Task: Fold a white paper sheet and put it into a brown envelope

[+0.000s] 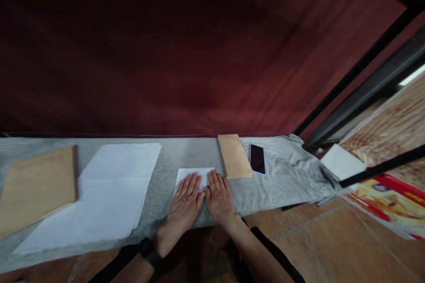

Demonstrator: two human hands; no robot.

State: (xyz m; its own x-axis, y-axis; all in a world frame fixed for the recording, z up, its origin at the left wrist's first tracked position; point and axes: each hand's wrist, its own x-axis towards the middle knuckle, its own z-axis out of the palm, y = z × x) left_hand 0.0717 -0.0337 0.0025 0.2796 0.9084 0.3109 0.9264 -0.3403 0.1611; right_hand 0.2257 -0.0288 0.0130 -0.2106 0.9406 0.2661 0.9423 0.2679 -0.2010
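A small folded-looking sheet of white paper (195,170) lies on the grey cloth in front of me. Pressed flat across its left part is my left hand (186,199), fingers straight and pointing away. My right hand (219,196) rests flat on its right part, and the two thumbs nearly meet. Both palms cover most of the paper, so its near edge is hidden. Just right of my right hand is a stack of brown envelopes (235,157). Large white sheets (113,190) are spread to the left of my left hand.
A brown paper stack or large envelope (40,185) overlaps the white sheets at far left. Beside the envelopes lies a phone (257,159). The grey cloth (292,181) covers the narrow table. A dark red curtain (199,75) hangs behind; a printed box (388,203) and black bars (358,66) stand right.
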